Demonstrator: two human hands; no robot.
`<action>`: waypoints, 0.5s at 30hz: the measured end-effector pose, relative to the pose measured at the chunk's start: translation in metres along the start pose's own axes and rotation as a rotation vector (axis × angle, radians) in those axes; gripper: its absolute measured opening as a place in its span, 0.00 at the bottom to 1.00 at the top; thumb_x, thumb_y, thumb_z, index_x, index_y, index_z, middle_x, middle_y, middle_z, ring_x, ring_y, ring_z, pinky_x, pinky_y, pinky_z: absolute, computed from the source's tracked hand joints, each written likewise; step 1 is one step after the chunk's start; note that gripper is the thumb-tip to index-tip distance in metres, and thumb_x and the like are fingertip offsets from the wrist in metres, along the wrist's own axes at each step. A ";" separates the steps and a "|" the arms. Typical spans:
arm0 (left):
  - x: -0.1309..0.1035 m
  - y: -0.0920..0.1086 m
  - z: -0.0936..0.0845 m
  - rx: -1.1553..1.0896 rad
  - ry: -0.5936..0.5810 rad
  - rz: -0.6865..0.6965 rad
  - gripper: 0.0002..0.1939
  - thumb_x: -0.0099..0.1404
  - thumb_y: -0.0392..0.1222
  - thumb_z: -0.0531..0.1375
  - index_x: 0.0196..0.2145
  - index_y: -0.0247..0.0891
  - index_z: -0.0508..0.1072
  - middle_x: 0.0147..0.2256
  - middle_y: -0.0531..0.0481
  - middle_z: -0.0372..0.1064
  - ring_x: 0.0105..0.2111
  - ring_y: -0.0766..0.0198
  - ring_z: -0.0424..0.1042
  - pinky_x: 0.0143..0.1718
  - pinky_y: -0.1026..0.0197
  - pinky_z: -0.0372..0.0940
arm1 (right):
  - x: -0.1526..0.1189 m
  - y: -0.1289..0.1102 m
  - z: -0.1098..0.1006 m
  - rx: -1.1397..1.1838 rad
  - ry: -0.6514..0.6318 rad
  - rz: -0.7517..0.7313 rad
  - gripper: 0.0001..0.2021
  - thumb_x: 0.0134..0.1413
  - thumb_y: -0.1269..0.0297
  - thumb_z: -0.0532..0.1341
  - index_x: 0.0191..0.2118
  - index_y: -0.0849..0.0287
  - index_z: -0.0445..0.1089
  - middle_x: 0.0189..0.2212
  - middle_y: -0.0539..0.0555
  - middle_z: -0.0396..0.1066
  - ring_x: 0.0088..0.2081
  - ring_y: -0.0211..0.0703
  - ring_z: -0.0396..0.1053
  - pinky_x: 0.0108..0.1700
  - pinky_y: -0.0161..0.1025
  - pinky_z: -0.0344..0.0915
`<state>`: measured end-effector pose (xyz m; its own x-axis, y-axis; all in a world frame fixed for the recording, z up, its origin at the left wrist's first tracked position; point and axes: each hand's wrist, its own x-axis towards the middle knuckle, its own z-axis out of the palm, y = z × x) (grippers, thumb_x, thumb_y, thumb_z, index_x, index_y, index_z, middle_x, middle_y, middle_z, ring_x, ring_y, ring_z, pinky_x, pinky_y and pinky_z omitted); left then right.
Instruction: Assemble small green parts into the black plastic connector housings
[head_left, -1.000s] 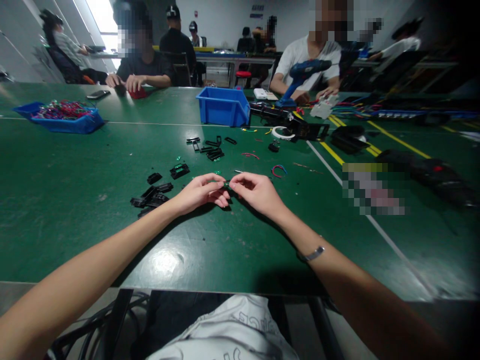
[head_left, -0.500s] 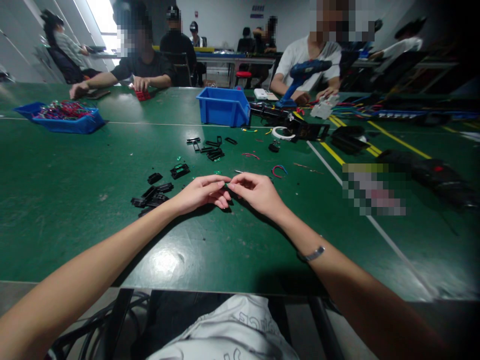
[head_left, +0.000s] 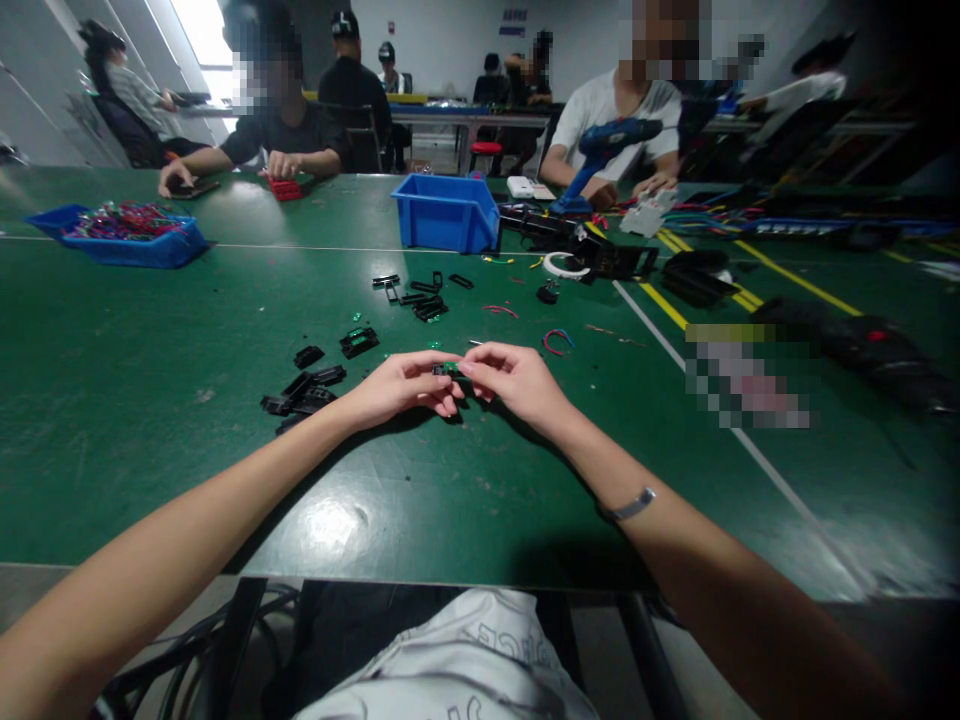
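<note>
Between my two hands is a small black plastic housing (head_left: 450,370) with a green circuit board piece in it. My left hand (head_left: 409,385) is closed on its left end, thumb in front and the other fingers curled under and behind. On the other end, my right hand (head_left: 514,375) pinches with thumb and fingers, covering that part. Left of my left hand lies a similar black housing with green inside (head_left: 359,342), and near it a pile of black housings (head_left: 304,393). Beyond my hands lie several black frames (head_left: 426,300) and small green pieces (head_left: 435,345).
A blue bin (head_left: 446,215) stands mid-table; a blue tray of wires (head_left: 135,235) is at the left. A blue drill (head_left: 607,150), a white ring (head_left: 564,265) and dark tools (head_left: 862,345) lie right. Two co-workers sit across, one hand on a red object (head_left: 284,188).
The black housing has turned up between my fingers, so its green board now shows. My hands have barely shifted. The left co-worker's hand has moved to a dark flat object.
</note>
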<state>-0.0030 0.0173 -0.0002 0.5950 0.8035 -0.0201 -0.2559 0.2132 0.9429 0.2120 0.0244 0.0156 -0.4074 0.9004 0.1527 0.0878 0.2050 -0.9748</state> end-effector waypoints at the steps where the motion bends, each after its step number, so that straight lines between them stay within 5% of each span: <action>1: 0.000 0.000 0.000 -0.009 0.004 0.001 0.21 0.65 0.37 0.66 0.55 0.32 0.73 0.39 0.40 0.77 0.35 0.60 0.79 0.41 0.56 0.73 | 0.000 0.000 0.000 0.015 -0.005 0.015 0.16 0.55 0.51 0.68 0.36 0.61 0.74 0.23 0.50 0.70 0.23 0.35 0.63 0.25 0.35 0.58; 15: 0.000 0.001 0.002 -0.063 0.038 -0.011 0.23 0.61 0.32 0.64 0.54 0.30 0.74 0.39 0.37 0.79 0.37 0.55 0.80 0.45 0.51 0.72 | 0.001 0.003 -0.001 0.080 -0.037 0.122 0.16 0.53 0.52 0.69 0.36 0.62 0.76 0.23 0.50 0.70 0.23 0.34 0.63 0.24 0.33 0.58</action>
<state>-0.0023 0.0162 0.0008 0.5690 0.8212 -0.0438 -0.2982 0.2557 0.9196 0.2133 0.0261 0.0130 -0.4319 0.9015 0.0274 0.0670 0.0624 -0.9958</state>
